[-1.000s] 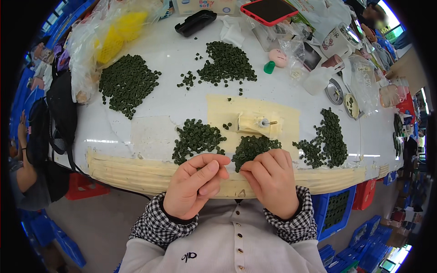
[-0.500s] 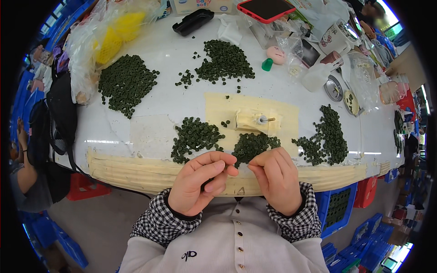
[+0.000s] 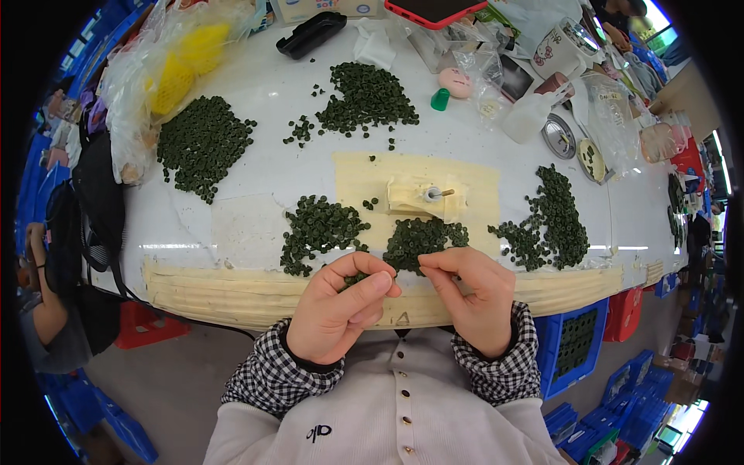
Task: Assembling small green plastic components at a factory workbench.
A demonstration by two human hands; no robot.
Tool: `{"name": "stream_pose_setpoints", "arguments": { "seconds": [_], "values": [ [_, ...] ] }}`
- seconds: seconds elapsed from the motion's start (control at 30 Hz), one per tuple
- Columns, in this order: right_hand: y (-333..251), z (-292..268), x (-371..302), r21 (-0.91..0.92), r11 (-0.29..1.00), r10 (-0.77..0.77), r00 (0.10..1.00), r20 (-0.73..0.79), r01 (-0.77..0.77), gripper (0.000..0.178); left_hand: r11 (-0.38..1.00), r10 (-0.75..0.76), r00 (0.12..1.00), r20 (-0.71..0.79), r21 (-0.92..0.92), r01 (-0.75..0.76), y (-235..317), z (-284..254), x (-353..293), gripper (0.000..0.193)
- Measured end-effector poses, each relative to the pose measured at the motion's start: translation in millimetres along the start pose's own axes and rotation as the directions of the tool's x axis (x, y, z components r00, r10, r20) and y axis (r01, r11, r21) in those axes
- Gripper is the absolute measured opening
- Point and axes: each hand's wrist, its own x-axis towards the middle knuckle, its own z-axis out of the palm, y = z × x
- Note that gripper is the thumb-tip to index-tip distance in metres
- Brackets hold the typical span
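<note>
My left hand (image 3: pixel 335 314) is closed near the table's front edge. Small dark green pieces show in the hollow between its thumb and curled fingers. Just to its right, my right hand (image 3: pixel 477 298) pinches thumb and forefinger together; whatever sits between the tips is too small to make out. Both hands are close to a pile of small dark green round pieces (image 3: pixel 418 240). A second pile (image 3: pixel 319 229) lies beyond my left hand. Behind the nearest pile stands a small tape-wrapped block (image 3: pixel 411 198) with a metal pin (image 3: pixel 443 193) sticking out to the right.
More green piles lie at far left (image 3: pixel 203 147), far middle (image 3: pixel 368 97) and right (image 3: pixel 559 221). A black tray (image 3: pixel 311 35), red-edged tablet (image 3: pixel 434 9), pink egg-shaped item (image 3: pixel 455 82), green cap (image 3: pixel 440 99) and round tins (image 3: pixel 558 136) stand at the back. A blue crate (image 3: pixel 572 349) is below right.
My right hand has opened its pinch slightly and turned, its fingertips rising a little. Green pieces now show in my left hand's hollow. The whole view has shifted slightly.
</note>
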Motion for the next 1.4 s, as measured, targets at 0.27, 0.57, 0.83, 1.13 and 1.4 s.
{"name": "stream_pose_setpoints", "arguments": {
  "seconds": [0.27, 0.57, 0.83, 1.13, 1.4],
  "values": [
    [3, -4, 7, -0.046, 0.994, -0.1, 0.995, -0.012, 0.099, 0.013, 0.992, 0.031, 0.999, -0.044, 0.125, -0.025, 0, 4, -3, 0.011],
    [-3, -5, -5, 0.448, 0.848, 0.241, 0.958, 0.154, -0.285, 0.015, 0.997, 0.029, 1.0, 0.001, 0.073, -0.029, -3, 2, -1, 0.026],
    [-2, -4, -7, 0.496, 0.802, 0.263, 0.943, 0.205, -0.332, 0.02, 0.996, 0.0, 1.0, -0.024, 0.089, 0.002, 0, 6, -1, 0.024],
    [-1, -5, -4, 0.425, 0.895, 0.093, 0.988, 0.122, -0.137, 0.013, 0.999, -0.005, 1.0, 0.026, 0.034, 0.004, -4, 2, 1, 0.017],
    [-6, 3, -3, 0.38, 0.922, 0.069, 0.997, 0.034, -0.077, 0.011, 0.997, 0.031, 0.999, 0.014, 0.071, -0.032, -6, 3, -1, 0.015]
  ]
}}
